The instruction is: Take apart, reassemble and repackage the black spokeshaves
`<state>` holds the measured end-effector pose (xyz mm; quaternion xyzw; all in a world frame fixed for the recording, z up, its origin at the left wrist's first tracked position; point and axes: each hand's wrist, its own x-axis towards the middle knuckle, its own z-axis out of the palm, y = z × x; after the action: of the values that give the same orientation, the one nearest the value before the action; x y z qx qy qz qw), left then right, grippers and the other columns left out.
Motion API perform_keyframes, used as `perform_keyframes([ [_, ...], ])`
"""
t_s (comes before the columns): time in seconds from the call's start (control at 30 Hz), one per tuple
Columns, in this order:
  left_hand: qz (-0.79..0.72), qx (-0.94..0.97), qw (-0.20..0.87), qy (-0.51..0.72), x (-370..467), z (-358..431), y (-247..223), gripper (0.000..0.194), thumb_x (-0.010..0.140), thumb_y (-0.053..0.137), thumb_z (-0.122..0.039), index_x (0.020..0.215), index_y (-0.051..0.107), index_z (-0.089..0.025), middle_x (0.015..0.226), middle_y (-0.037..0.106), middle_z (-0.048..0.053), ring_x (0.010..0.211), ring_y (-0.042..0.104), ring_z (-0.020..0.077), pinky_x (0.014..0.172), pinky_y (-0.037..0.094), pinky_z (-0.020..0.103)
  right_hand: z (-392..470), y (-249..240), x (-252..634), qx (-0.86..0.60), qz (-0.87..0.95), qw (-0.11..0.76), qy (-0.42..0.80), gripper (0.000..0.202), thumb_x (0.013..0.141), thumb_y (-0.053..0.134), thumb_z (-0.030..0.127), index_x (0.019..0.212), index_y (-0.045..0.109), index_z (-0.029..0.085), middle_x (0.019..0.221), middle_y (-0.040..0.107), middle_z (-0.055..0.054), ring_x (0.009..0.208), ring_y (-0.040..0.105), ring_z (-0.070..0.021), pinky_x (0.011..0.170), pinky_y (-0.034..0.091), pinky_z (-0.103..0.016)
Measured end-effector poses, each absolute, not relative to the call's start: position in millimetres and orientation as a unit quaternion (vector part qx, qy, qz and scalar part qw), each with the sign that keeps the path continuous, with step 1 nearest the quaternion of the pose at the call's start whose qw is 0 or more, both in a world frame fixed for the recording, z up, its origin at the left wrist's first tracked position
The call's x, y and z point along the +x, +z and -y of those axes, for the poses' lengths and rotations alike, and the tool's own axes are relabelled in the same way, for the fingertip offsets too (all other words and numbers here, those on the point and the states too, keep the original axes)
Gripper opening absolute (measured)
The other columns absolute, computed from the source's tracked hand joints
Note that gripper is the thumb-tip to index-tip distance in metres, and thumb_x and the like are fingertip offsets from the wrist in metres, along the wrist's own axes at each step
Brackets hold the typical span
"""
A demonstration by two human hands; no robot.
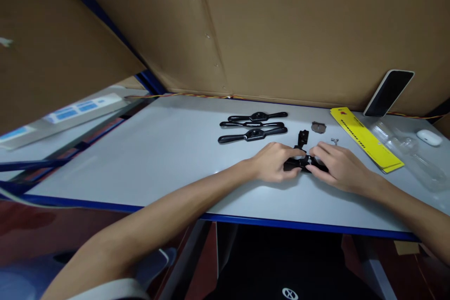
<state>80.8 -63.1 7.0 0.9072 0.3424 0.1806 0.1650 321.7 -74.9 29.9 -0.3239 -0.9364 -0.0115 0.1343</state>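
My left hand (pixel 278 161) is closed around one end of a black spokeshave (pixel 298 164) low over the table's right half. At its other end my right hand (pixel 333 164) is closed too, thumb and fingertips at the middle, where a small silver part (pixel 309 160) shows. Fingers cover much of the tool. Just behind it lies a small black metal piece (pixel 303 138). A flat grey blade (pixel 318 127) rests farther back, and a small silver screw (pixel 334 141) is beside my right fingers.
Three black spokeshave bodies (pixel 253 124) lie in a row at the back. To the right are yellow cards (pixel 365 138), clear plastic packaging (pixel 422 164), a propped phone (pixel 389 93) and a white earbud case (pixel 429 138). A cardboard wall (pixel 298 33) borders the table's rear.
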Motion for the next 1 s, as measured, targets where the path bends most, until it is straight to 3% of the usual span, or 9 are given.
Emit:
perform_keyframes([
  [0.27,-0.331,0.915,0.162,0.166,82,64,10,0.050,0.085,0.052,-0.041,0.124,0.071,-0.016,0.086,0.077,0.007,0.070,0.067,0.0212,0.065,0.048,0.032,76,30,314,-0.305,0.946,0.049,-0.101,0.022,0.102,0.043,0.026,0.104,0.062,0.015,0.093,0.067,-0.012,0.077,0.063,-0.0242,0.072,0.043,-0.038],
  [0.4,-0.329,0.916,0.165,0.162,82,64,9,0.047,0.086,0.053,-0.041,0.122,0.072,-0.017,0.073,0.073,0.004,0.062,0.063,0.0191,0.061,0.044,0.031,75,29,312,-0.294,0.945,0.017,-0.143,0.021,0.101,0.043,0.023,0.103,0.062,0.014,0.090,0.067,-0.011,0.073,0.063,-0.0244,0.068,0.041,-0.038],
  [0.63,-0.317,0.918,0.172,0.166,84,63,9,0.051,0.088,0.051,-0.042,0.129,0.069,-0.018,0.073,0.073,0.003,0.061,0.062,0.0183,0.062,0.044,0.030,72,25,314,-0.323,0.940,-0.001,-0.110,0.015,0.099,0.046,0.022,0.102,0.058,0.013,0.088,0.066,-0.008,0.067,0.062,-0.0206,0.055,0.032,-0.033],
  [0.73,-0.321,0.919,0.167,0.158,85,63,10,0.047,0.088,0.051,-0.043,0.122,0.072,-0.018,0.068,0.070,0.002,0.059,0.060,0.0177,0.060,0.042,0.030,74,27,315,-0.320,0.941,-0.021,-0.109,0.013,0.097,0.048,0.016,0.101,0.059,0.013,0.087,0.066,-0.008,0.064,0.061,-0.0188,0.053,0.029,-0.033],
  [0.83,-0.320,0.918,0.173,0.160,84,62,9,0.040,0.087,0.052,-0.042,0.111,0.075,-0.019,0.068,0.070,0.002,0.059,0.061,0.0174,0.059,0.042,0.029,79,35,317,-0.279,0.951,-0.030,-0.129,0.020,0.093,0.048,0.006,0.106,0.061,0.015,0.090,0.067,-0.008,0.063,0.060,-0.0175,0.053,0.029,-0.032],
  [1.0,-0.303,0.920,0.181,0.171,82,61,7,0.044,0.087,0.053,-0.040,0.119,0.073,-0.019,0.080,0.075,0.004,0.065,0.065,0.0178,0.062,0.046,0.029,78,46,328,-0.206,0.972,0.006,-0.113,0.031,0.090,0.048,0.000,0.107,0.064,0.021,0.088,0.066,-0.005,0.069,0.062,-0.0182,0.061,0.038,-0.031],
])
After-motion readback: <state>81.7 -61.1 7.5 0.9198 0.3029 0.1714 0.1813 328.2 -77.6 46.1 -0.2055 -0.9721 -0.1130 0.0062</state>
